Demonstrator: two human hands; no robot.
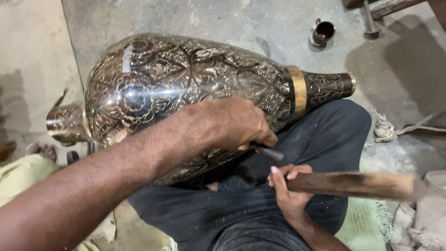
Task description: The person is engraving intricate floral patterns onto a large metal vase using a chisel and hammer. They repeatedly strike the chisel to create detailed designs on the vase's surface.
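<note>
Brass vase (186, 93) lies nine-to-three; left hand (232, 123) grips chisel (268, 152) against it, right hand (288, 193) clenches mallet (353, 184) at four o'clock.

left hand (234, 123) curled tight, arm reaching across, right hand (289, 190) closed in a fist, wrist bent up

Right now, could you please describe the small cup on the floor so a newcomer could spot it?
Start at the large engraved metal vase lying across the person's lap. Beyond its narrow neck, on the grey concrete floor, stands a small dark brown cup, the only glossy round vessel there.
</note>
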